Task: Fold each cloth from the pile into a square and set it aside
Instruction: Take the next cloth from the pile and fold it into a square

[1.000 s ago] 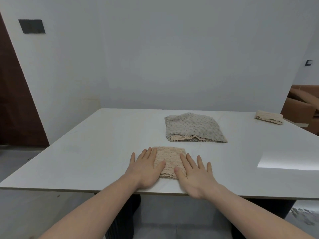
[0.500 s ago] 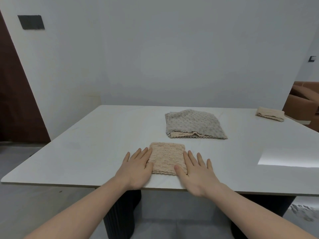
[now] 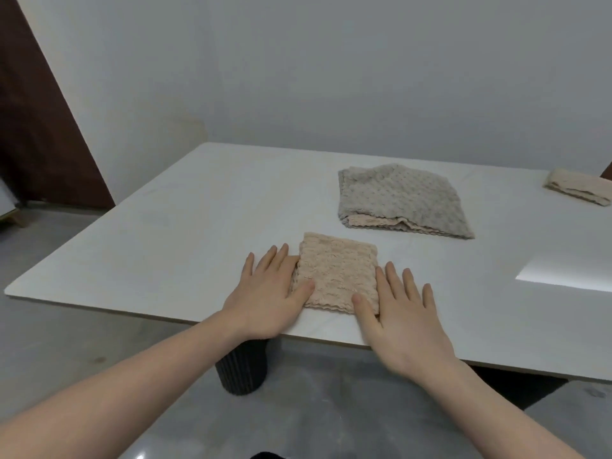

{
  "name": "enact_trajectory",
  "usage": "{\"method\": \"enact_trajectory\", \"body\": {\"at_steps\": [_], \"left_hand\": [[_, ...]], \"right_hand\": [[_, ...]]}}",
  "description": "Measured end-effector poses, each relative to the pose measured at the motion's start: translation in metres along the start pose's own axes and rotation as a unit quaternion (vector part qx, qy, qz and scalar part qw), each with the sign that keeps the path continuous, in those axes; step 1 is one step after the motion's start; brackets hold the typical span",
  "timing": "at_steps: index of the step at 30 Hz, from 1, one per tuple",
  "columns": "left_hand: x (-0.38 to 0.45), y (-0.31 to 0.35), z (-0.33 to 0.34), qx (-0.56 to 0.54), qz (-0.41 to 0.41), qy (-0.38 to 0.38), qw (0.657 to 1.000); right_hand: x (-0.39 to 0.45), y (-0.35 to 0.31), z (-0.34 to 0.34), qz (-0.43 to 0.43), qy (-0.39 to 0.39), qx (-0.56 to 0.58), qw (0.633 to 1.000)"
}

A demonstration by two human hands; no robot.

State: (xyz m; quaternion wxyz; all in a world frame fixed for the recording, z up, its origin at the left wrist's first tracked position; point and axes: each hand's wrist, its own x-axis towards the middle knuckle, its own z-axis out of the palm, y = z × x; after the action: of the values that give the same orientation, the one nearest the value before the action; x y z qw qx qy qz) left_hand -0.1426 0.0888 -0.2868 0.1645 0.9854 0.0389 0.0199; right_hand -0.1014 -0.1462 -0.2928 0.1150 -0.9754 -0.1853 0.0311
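- A dark brown door (image 3: 43,127) stands at far left against a plain pale wall (image 3: 331,67).
- The table (image 3: 198,226) has a smooth, white, faintly veined top with a thin edge; a black ribbed cylindrical leg (image 3: 241,367) shows under its near edge.
- The left hand (image 3: 268,296) lies flat, palm down, fingers spread and pointing away, on the table just left of the beige cloth; its thumb rests on the cloth's near-left corner.
- The beige cloth (image 3: 337,271) is folded into a rough square near the table's front edge. It is a nubby, waffled terry with wavy, scalloped hems, and stacked layers show along its near side.
- The right hand (image 3: 402,321) lies flat as well, fingers spread wide, beside the cloth's right edge; its thumb tip touches the near-right corner. Neither hand grips anything.
- The pile (image 3: 397,200) sits further back, apart from the square: a grey dimpled cloth lies loosely on top, with a beige scalloped layer peeking out along its near edge.
- A bright rectangle of light (image 3: 566,276) reflects off the tabletop at right.
- A folded cloth (image 3: 578,187), beige and ribbed, lies at the far right edge, well apart from the others.
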Motion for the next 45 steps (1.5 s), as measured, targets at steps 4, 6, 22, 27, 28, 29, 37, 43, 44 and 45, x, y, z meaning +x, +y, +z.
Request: {"method": "enact_trajectory", "body": {"at_steps": [4, 6, 22, 27, 28, 29, 37, 43, 44, 45], "left_hand": [[-0.001, -0.007, 0.005, -0.023, 0.004, 0.024, 0.999], [-0.001, -0.009, 0.006, -0.033, 0.008, 0.031, 0.999], [-0.008, 0.077, -0.107, -0.374, -0.226, -0.075, 0.896], [-0.041, 0.118, -0.178, -0.397, -0.264, -0.050, 0.878], [-0.045, 0.118, -0.186, -0.393, -0.277, -0.048, 0.876], [-0.050, 0.117, -0.192, -0.386, -0.286, -0.053, 0.876], [-0.069, 0.097, -0.207, -0.342, -0.275, -0.061, 0.897], [-0.052, 0.049, -0.223, -0.336, -0.206, -0.065, 0.917], [-0.048, 0.035, -0.225, -0.331, -0.193, -0.070, 0.921], [-0.044, 0.021, -0.227, -0.329, -0.181, -0.076, 0.924]], "right_hand": [[0.000, -0.001, 0.002, -0.007, -0.014, -0.011, 1.000], [0.000, -0.002, 0.002, -0.009, -0.020, -0.017, 1.000], [0.016, -0.029, -0.106, 0.233, -0.203, 0.443, 0.841], [-0.026, -0.051, -0.187, 0.299, -0.201, 0.585, 0.727], [-0.033, -0.054, -0.196, 0.301, -0.186, 0.591, 0.725], [-0.038, -0.057, -0.201, 0.300, -0.172, 0.589, 0.730], [-0.043, -0.093, -0.218, 0.233, -0.113, 0.520, 0.814], [-0.014, -0.135, -0.211, 0.203, -0.102, 0.497, 0.837], [-0.009, -0.144, -0.208, 0.202, -0.096, 0.496, 0.839], [-0.003, -0.155, -0.204, 0.202, -0.092, 0.494, 0.841]]}}
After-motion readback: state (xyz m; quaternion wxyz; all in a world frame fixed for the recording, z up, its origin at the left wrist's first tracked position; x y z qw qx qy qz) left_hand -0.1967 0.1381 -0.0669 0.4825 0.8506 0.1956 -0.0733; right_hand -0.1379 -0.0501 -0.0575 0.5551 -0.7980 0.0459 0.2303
